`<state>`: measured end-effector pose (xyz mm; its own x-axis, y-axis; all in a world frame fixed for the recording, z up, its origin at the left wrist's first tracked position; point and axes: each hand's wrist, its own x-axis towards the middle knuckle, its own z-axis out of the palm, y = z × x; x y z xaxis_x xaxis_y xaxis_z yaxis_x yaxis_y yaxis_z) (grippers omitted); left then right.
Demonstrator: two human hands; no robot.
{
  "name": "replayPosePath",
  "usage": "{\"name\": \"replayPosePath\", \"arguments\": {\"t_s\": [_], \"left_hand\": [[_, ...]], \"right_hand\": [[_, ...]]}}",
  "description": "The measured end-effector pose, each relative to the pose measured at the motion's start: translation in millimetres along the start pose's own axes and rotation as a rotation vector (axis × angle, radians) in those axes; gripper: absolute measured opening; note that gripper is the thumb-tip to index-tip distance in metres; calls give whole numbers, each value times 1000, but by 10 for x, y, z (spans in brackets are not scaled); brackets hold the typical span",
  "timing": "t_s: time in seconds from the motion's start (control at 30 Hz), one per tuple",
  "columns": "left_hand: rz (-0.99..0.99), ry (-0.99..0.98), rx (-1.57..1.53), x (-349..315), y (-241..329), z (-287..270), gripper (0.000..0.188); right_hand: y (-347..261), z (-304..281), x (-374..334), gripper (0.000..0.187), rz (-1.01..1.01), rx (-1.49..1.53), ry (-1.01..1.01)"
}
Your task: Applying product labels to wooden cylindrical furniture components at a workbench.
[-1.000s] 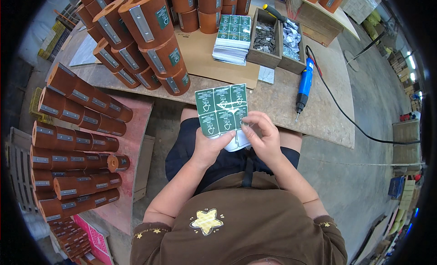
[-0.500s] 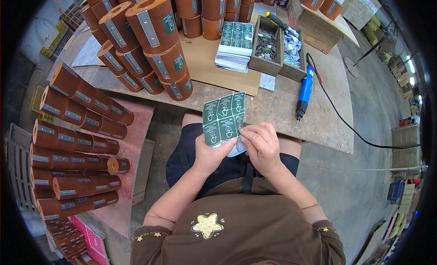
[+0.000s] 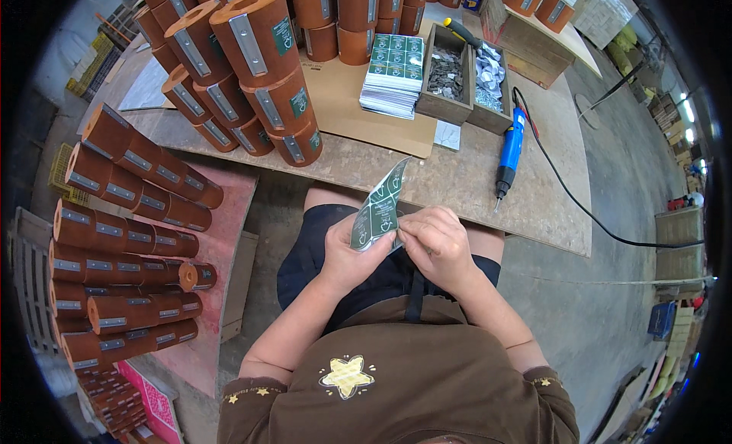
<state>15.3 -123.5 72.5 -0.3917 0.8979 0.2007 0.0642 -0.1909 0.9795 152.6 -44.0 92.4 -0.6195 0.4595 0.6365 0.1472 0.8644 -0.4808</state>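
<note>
A green sticker sheet [image 3: 379, 207] printed with several labels is held above my lap, tilted and curling at its upper edge. My left hand [image 3: 352, 249] is closed on it, the thumb pressed over its lower part. At the sheet's lower right edge my right hand [image 3: 438, 244] is closed in a pinch, and its fingertips touch the sheet. Whether a loosened label sits between those fingertips is hidden. On the table beyond lies a stack of similar sticker sheets [image 3: 391, 74].
Stacked brown cylinders with metal plates [image 3: 278, 101] stand on the table's left. More lie in rows [image 3: 126, 238] on a pink board. Wooden trays of small metal parts [image 3: 448, 74] and a blue electric screwdriver [image 3: 511, 150] with a black cord occupy the right side.
The sheet has turned from nearly facing me to a steeper tilt and is now bent. My right fingers have stayed at its lower right edge.
</note>
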Motion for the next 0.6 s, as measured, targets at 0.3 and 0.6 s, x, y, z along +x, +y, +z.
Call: {"name": "replayPosePath", "arguments": {"t_s": [0.3, 0.6], "left_hand": [[22, -63, 53, -3, -8, -56, 12], [-20, -68, -4, 35, -55, 23, 16]], "right_hand": [[-47, -116, 80, 14, -23, 6, -116], [10, -74, 52, 13, 53, -146, -50]]}}
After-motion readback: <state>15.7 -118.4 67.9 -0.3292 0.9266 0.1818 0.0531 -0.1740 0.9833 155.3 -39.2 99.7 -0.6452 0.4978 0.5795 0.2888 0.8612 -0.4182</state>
